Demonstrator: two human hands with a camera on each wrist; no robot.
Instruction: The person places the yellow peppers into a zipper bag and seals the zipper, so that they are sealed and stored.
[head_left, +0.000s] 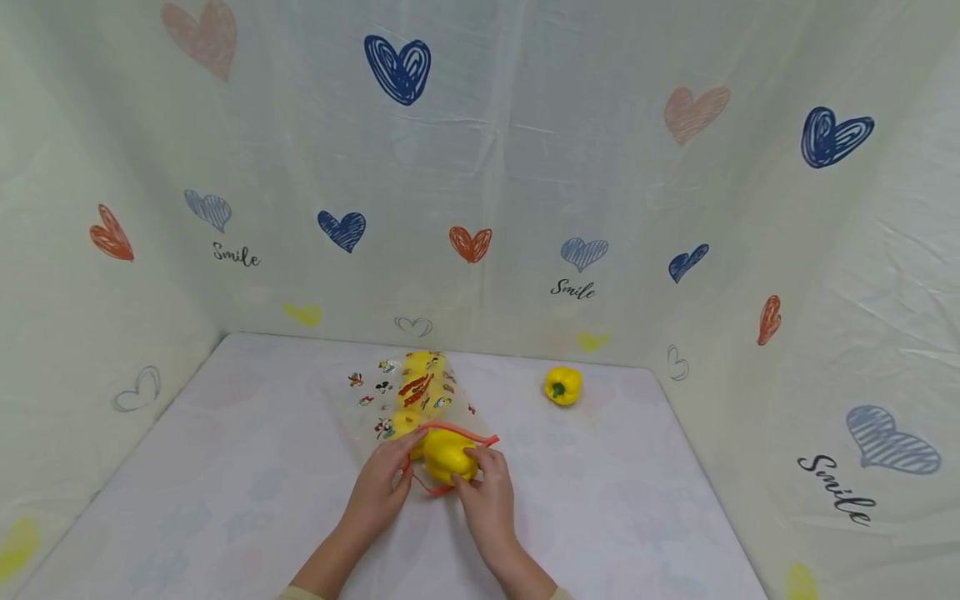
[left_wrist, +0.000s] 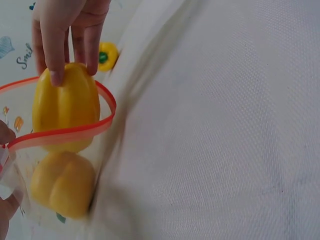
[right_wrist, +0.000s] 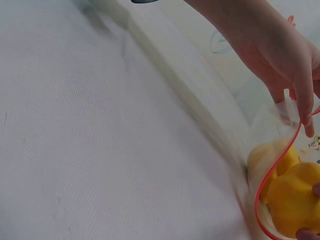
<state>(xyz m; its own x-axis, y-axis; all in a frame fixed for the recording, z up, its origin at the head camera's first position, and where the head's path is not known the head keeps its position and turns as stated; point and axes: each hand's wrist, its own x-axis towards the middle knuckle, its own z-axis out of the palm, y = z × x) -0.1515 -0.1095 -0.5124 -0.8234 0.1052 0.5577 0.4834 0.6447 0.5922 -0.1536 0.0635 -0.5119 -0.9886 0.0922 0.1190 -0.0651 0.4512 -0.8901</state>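
Observation:
A clear zip bag (head_left: 375, 408) printed with small cartoon figures lies on the table, its red-edged mouth toward me. My left hand (head_left: 382, 479) pinches the rim at the left of the mouth; the right wrist view shows that hand (right_wrist: 280, 55) with its fingertips on the red edge. With thumb and fingers, my right hand (head_left: 489, 500) grips a yellow bell pepper (head_left: 447, 457), which sits partly within the mouth. In the left wrist view another yellow pepper (left_wrist: 65, 185) shows through the plastic below the held pepper (left_wrist: 65, 105). More yellow shapes show deeper in the bag.
One yellow bell pepper (head_left: 562, 386) with a green stem rests at the back right of the white table (head_left: 615, 500). Pale curtains (head_left: 480, 167) printed with hearts and the word Smile rise behind the table and along both sides.

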